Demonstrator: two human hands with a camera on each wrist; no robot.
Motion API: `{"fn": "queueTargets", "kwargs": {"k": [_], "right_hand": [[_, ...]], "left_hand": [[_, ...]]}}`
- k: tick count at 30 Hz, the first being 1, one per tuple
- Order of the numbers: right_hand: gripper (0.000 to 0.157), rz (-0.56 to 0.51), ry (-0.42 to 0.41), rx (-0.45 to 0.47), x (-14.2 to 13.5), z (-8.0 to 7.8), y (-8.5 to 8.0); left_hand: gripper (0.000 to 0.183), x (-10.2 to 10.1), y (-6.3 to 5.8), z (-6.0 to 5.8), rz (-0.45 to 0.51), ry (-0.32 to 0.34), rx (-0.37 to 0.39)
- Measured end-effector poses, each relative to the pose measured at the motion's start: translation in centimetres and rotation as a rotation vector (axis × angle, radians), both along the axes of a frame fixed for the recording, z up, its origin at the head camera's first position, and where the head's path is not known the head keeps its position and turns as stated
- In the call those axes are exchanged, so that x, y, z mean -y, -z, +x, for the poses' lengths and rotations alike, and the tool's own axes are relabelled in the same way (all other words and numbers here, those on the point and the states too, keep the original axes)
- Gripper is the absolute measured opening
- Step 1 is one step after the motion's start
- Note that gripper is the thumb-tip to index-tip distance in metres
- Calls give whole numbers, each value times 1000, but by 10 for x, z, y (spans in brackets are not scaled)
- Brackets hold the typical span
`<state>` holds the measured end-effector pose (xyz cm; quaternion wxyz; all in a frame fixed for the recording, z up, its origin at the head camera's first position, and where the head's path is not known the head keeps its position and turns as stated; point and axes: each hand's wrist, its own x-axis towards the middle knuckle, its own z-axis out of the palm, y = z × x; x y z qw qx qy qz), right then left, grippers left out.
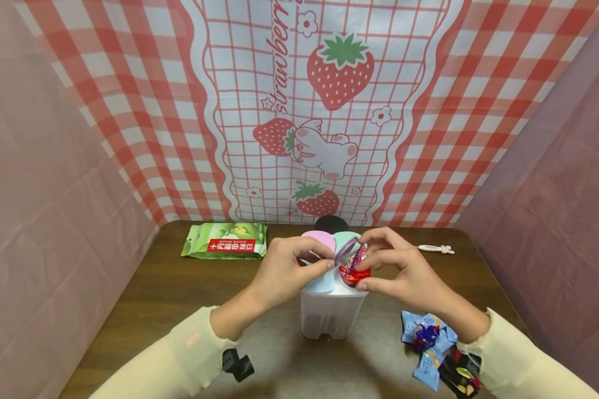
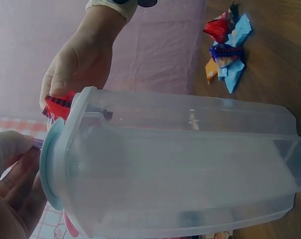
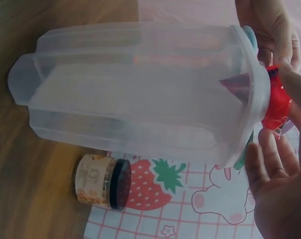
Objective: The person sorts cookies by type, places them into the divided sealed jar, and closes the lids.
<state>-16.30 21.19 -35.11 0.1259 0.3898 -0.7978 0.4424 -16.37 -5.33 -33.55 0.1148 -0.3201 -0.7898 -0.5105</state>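
Observation:
A translucent plastic storage container [image 1: 331,316] stands upright, topped with a pink lid [image 1: 320,238], a green lid [image 1: 345,239], a blue lid [image 1: 321,284] and a raised purple lid [image 1: 346,251]. My left hand [image 1: 290,267] pinches the edge of the purple lid. With thumb and fingers, my right hand [image 1: 409,269] holds a shiny red snack packet [image 1: 351,275] at the opening beneath that lid. Through the container wall in the right wrist view, one dark corner of the red packet [image 3: 277,102] shows inside; the rest sticks out above the rim.
By my right forearm lie several small snack packets [image 1: 429,346], mostly blue. A green package [image 1: 226,241] is at the back left, a white clip-like stick [image 1: 436,249] at the back right. Behind the container stands a jar with a black lid [image 3: 120,184]. Cloth walls surround the table [image 1: 165,299].

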Motion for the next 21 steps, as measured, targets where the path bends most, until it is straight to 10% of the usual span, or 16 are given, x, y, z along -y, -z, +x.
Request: {"fn": "queueTargets", "kwargs": {"k": [12, 21], "right_hand": [[38, -20, 28, -227, 3, -2, 5], [34, 70, -50, -228, -2, -4, -1]], "left_hand": [[9, 0, 1, -1, 10, -3, -16], [9, -1, 1, 1, -6, -19, 6]]}}
